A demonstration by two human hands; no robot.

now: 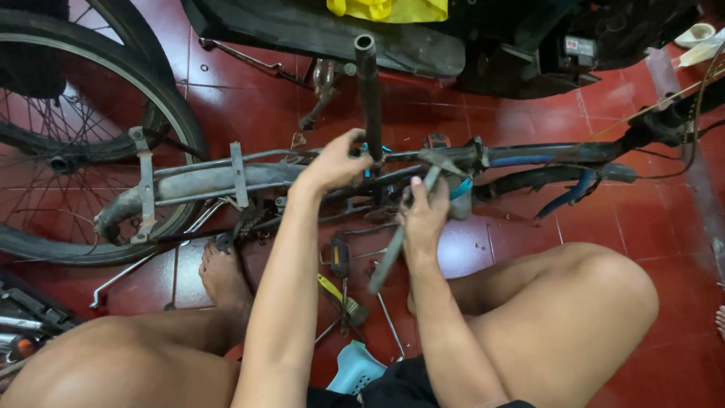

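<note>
A dark bicycle frame (529, 155) lies across the red tiled floor in front of me. My left hand (332, 160) grips the base of the upright black seat tube (368, 83) where it meets the frame. My right hand (423, 215) holds a long grey wrench (393, 249), its head set against the frame near a teal clamp (461, 189). The wrench handle slants down toward my knees.
The spoked rear wheel (68, 136) with its mudguard (196, 181) fills the left. A yellow-handled tool (332, 291), a pedal and thin rods lie on the floor between my legs. A pale blue stool (355, 370) sits under me. A dark scooter body (423, 38) stands behind.
</note>
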